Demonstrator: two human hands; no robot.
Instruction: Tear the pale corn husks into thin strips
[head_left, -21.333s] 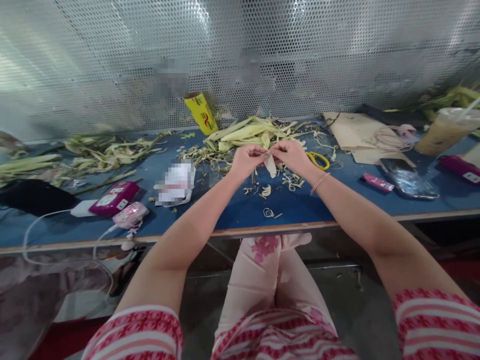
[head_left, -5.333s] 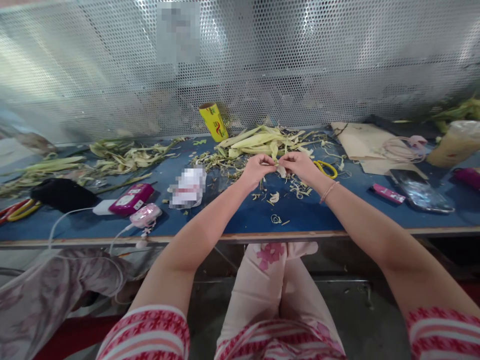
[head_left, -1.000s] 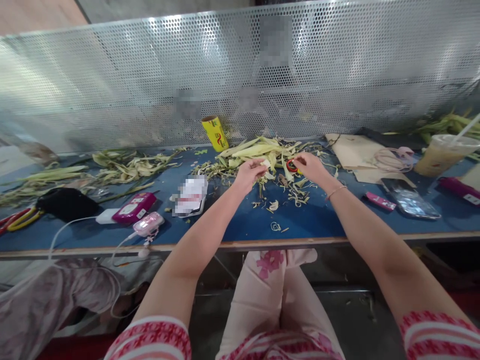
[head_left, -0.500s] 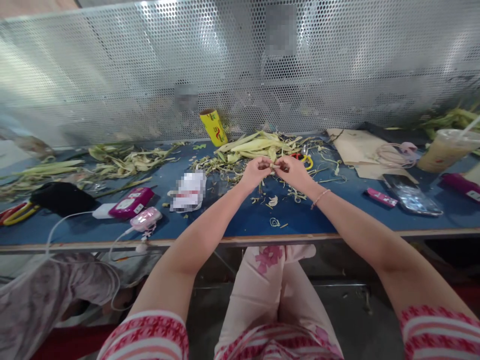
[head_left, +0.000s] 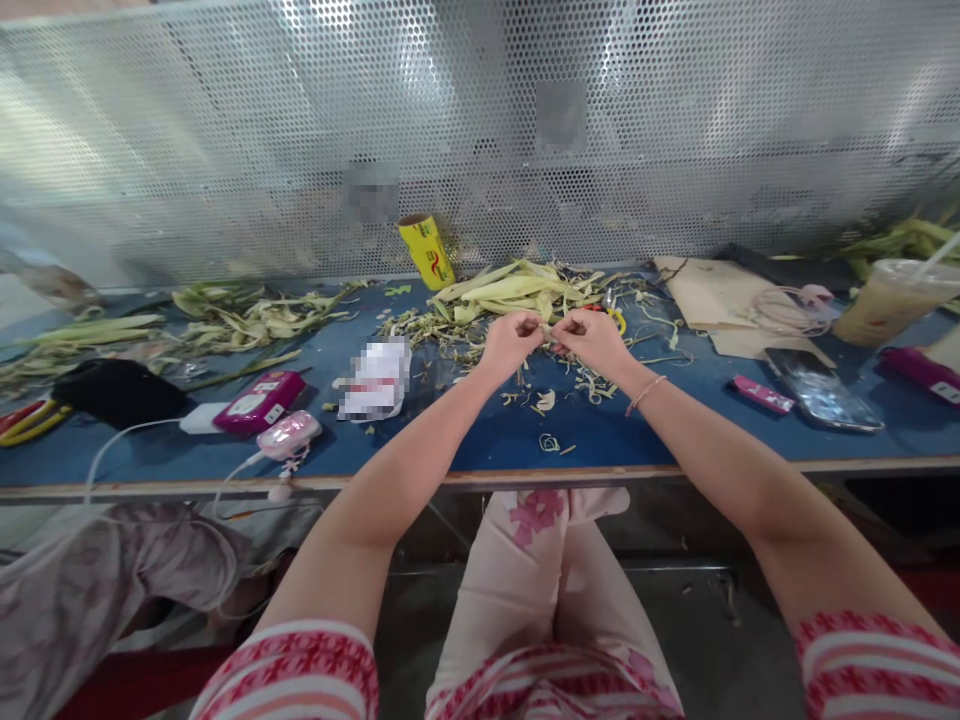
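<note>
My left hand (head_left: 513, 342) and my right hand (head_left: 594, 340) meet above the blue table, thumbs and fingertips pinched together. Between them is a small pale green strip of corn husk (head_left: 547, 331), mostly covered by the fingers. Just behind my hands lies a heap of pale corn husks (head_left: 517, 290) with thin shreds around it. A yellow-and-red handled tool (head_left: 618, 320), partly hidden, pokes out of the heap beside my right hand. Small husk scraps (head_left: 545, 401) and a thin curled strand (head_left: 550, 442) lie on the table nearer to me.
A yellow tube (head_left: 427, 252) leans at the back by the perforated metal screen (head_left: 480, 130). To the left are a white packet (head_left: 375, 378), a purple box (head_left: 260, 402) with a cable and more husks (head_left: 255, 318). Rightward are brown paper (head_left: 705, 292), a phone (head_left: 823, 390) and a drink cup (head_left: 892, 305).
My right hand has turned slightly and its fingers have shifted over the strip, so less of it shows. My left hand stays almost in place.
</note>
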